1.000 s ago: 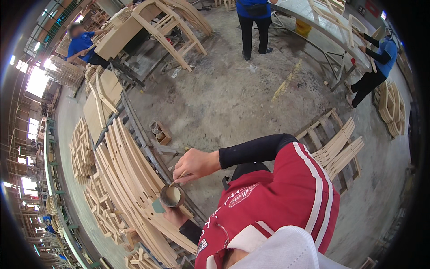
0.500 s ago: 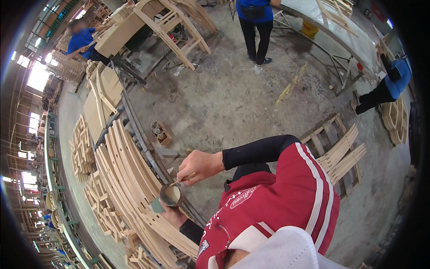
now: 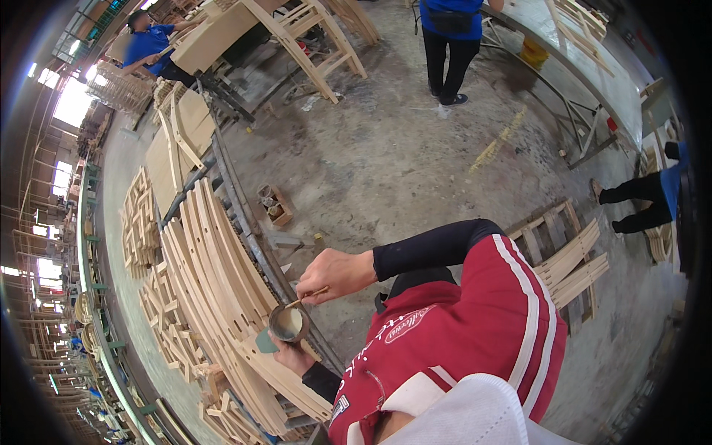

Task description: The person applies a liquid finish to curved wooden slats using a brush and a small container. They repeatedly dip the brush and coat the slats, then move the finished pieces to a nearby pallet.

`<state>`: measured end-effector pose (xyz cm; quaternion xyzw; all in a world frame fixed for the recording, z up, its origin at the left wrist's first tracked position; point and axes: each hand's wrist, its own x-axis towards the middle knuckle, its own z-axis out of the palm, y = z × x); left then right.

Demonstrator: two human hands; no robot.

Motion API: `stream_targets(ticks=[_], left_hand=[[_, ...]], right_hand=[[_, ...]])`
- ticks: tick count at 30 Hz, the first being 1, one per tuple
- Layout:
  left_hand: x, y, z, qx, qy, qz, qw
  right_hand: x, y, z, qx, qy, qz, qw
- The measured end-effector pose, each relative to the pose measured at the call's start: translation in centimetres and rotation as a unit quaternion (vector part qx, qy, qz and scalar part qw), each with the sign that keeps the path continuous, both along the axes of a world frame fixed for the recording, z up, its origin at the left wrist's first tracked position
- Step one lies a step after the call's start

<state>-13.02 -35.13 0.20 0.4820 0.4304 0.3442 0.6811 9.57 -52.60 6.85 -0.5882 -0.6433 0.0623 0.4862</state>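
My left hand (image 3: 294,357) is wrapped round a small brown cup (image 3: 277,328) with pale cream stuff (image 3: 292,320) inside. A flat green piece (image 3: 265,342) sticks out beside the same hand; I cannot tell whether it is held too. Closed in a pinch, my right hand (image 3: 337,276) holds a thin wooden stick (image 3: 305,297). The stick slants down to the cup's rim, and whether its tip is a brush is too small to tell. Just left of the cup lie long, curved wooden slats (image 3: 215,271) with slots cut near their ends.
A metal rail (image 3: 245,215) runs along the slats. Wooden frames (image 3: 141,230) are stacked farther left. On the floor stand a small box of jars (image 3: 274,206) and, at right, a pallet with wooden parts (image 3: 567,259). Several people in blue are around, one near a long table (image 3: 586,81).
The view has shifted slightly, so most things sit farther right. The person at the right has moved toward the edge. My hands keep the cup and stick in much the same pose.
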Motion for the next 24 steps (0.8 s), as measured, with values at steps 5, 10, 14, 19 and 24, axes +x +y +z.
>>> stream_targets(ticks=[5, 10, 14, 19, 24], left_hand=[[-0.2, -0.2, 0.0, 0.011, -0.001, 0.023, 1.0], [-0.3, -0.2, -0.4, -0.008, 0.024, 0.049, 0.998], [-1.3, -0.3, -1.4, 0.016, -0.022, 0.081, 0.996], [-2.5, -1.0, -1.9, 0.011, -0.012, 0.114, 0.993], [-3.6, -2.1, -2.0, 0.002, 0.013, 0.164, 0.986]], right_hand=[[0.0, 0.4, 0.2, 0.006, 0.005, 0.02, 1.0], [0.1, -0.3, 0.7, -0.046, -0.008, 0.01, 0.999], [-0.3, 0.1, 0.9, -0.051, 0.002, 0.02, 0.998], [-0.7, 0.5, 0.3, -0.047, -0.001, 0.047, 0.998], [-1.0, 0.7, -0.1, -0.064, -0.014, 0.071, 0.995]])
